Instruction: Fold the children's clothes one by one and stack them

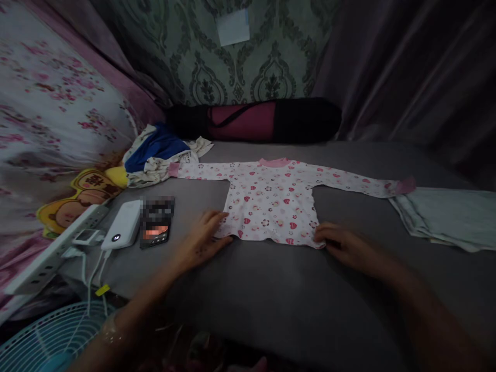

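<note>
A small white long-sleeved shirt (271, 201) with pink and red prints lies spread flat on the grey surface (271, 289), its pink collar pointing away from me and both sleeves stretched sideways. At its lower left corner rests my left hand (203, 238), thumb and fingers apart, the fingertips on the fabric. My right hand (344, 245) has its fingers closed on the shirt's lower right corner. The right cuff touches a folded pale green cloth (449, 214).
Behind the shirt lies a black and maroon bag (244, 122). To the left are crumpled clothes (158, 152), a yellow cushion (83, 199), a white power bank (123, 225), a phone (156, 222), a power strip (50, 253) and a blue fan (50, 336).
</note>
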### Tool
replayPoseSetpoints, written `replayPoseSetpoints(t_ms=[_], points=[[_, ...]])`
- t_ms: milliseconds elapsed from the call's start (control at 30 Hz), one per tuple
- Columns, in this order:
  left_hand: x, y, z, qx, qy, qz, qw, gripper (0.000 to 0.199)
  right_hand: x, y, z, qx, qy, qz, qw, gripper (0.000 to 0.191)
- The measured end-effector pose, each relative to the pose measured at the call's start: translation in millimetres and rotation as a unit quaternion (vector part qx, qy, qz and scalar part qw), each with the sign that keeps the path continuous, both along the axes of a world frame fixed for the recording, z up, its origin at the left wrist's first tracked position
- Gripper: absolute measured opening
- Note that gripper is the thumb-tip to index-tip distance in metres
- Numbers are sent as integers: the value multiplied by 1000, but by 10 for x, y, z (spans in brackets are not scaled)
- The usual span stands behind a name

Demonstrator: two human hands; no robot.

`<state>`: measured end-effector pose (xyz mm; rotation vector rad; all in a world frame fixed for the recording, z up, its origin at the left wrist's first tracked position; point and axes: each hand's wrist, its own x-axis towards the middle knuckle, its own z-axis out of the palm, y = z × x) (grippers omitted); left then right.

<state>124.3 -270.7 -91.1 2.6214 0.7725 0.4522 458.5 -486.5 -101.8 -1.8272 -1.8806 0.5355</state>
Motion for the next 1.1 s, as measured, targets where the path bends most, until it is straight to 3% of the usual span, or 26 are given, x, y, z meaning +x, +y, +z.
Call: replayPoseSetpoints(t_ms=[100, 167, 400, 667, 800, 933, 1033, 1100], points=[[-101, 91, 5, -73, 41, 134, 988, 43, 38, 7, -7, -12, 11, 2, 1000, 23], [-57, 114, -15, -95, 64, 176, 978, 46, 45, 16, -16, -23, 5, 1, 1000, 24], [198, 135, -52, -174, 56, 180, 967, 32, 29, 50, -63, -7, -6, 5, 1000, 25], [-6, 330, 15, -305, 8, 199, 931, 41, 34, 73, 11, -17, 4, -2, 1000, 25], [-79, 337, -23, -306, 22, 195, 931, 40, 33, 91, 22, -24, 15, -8, 1000, 23], [-184, 410, -18, -279, 68, 143, 947, 36, 105, 56, 108, -39, 10, -1, 999, 18], [-150, 514, 74, -210, 126, 115, 963, 33, 156, 169, 200, -54, -2, 1, 999, 19], [62, 560, 149, -140, 130, 103, 976, 29, 143, 424, 227, -50, -12, -14, 999, 25]])
